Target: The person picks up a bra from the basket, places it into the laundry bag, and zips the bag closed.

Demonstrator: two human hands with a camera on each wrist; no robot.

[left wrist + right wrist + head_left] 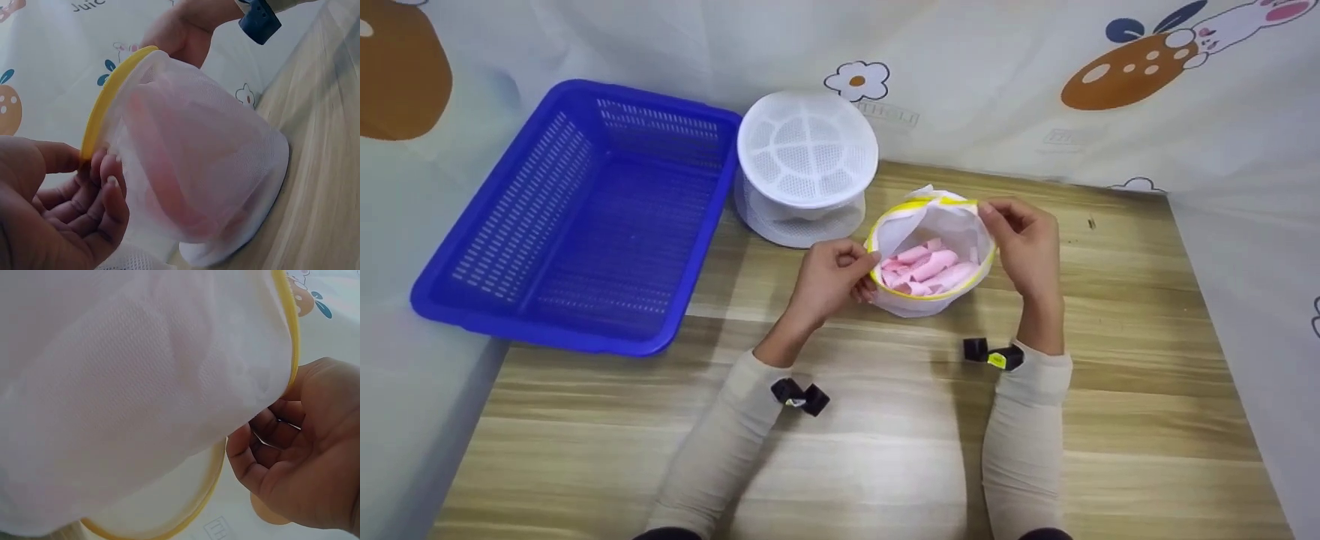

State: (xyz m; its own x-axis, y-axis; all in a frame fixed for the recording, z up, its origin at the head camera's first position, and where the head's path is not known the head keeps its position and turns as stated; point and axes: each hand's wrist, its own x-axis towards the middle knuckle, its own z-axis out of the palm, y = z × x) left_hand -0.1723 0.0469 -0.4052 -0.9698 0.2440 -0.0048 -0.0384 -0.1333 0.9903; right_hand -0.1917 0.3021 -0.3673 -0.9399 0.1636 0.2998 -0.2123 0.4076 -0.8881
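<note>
A white mesh laundry bag (915, 306) with a yellow-edged mouth stands open on the table in the head view. Inside lie several pink rolled pieces (934, 264), whose kind I cannot tell; through the mesh in the left wrist view they show only as a pink blur. My left hand (831, 281) pinches the near-left part of the rim between thumb and fingers. At the far right of the mouth, my right hand (1024, 244) pinches the yellow edge. A flap with yellow trim (157, 512) hangs behind the bag in the right wrist view.
Left of the bag stands a round white mesh container (808, 150) with a ribbed lid. Further left is a blue plastic basket (660, 330) with slotted walls. A printed curtain (975, 90) closes off the wooden table's (1140, 360) back edge.
</note>
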